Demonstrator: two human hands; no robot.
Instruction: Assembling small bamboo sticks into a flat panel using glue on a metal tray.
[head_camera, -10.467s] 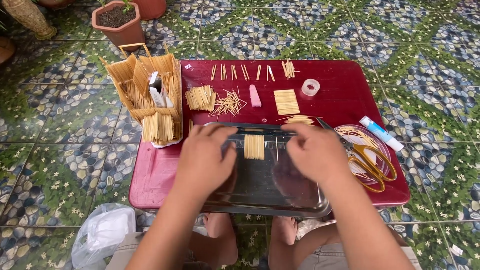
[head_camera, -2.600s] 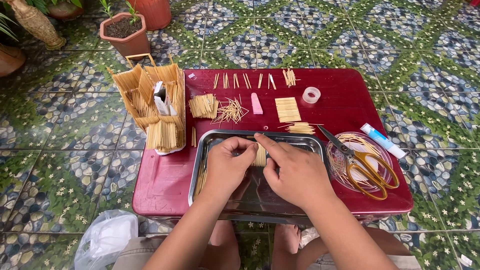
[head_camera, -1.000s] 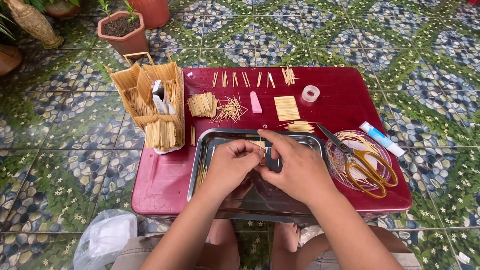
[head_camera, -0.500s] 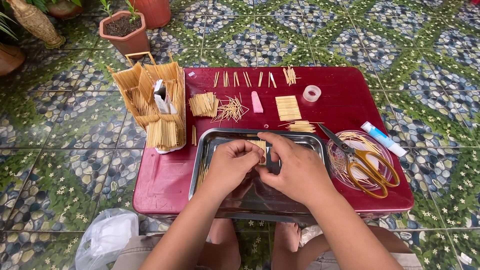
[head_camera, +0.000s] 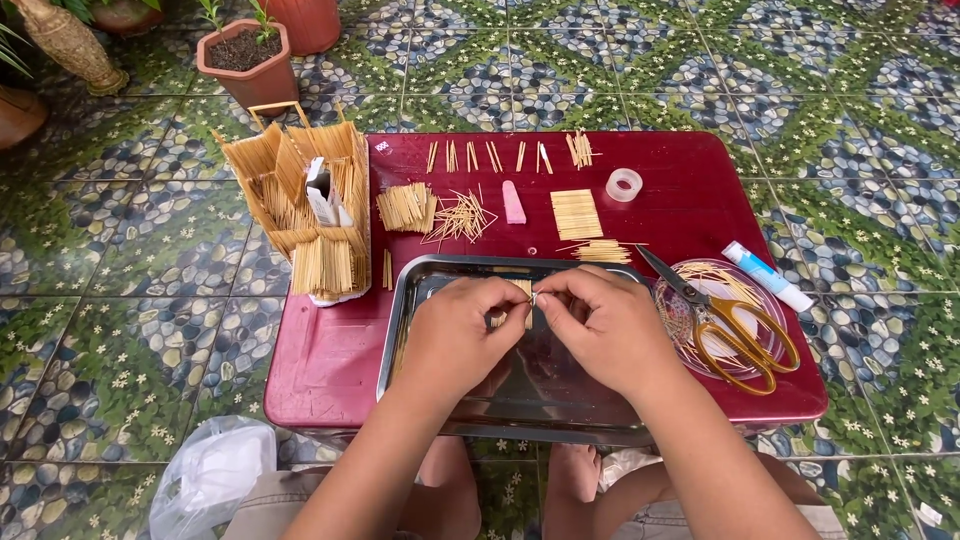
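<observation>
My left hand (head_camera: 462, 335) and my right hand (head_camera: 605, 325) meet over a shiny metal tray (head_camera: 415, 300) on a dark red table (head_camera: 330, 350). Together they pinch a small flat panel of glued toothpicks (head_camera: 521, 292), which shows only partly between the fingertips. Both hands have their fingers closed on it above the tray's far half. A few loose toothpicks lie along the tray's left wall.
A toothpick house model (head_camera: 305, 215) stands at the table's left. Toothpick piles (head_camera: 405, 207), a finished panel (head_camera: 577, 213), a pink eraser-like piece (head_camera: 513, 202), a tape roll (head_camera: 624, 184), scissors (head_camera: 725, 325) on a clear lid, and a glue tube (head_camera: 768, 277) surround the tray. Flower pots (head_camera: 248, 62) stand behind.
My hands have drawn closer together over the toothpick panel and shifted slightly, turning it between the fingertips. Earlier the panel lay in the tray with my hands apart at its sides.
</observation>
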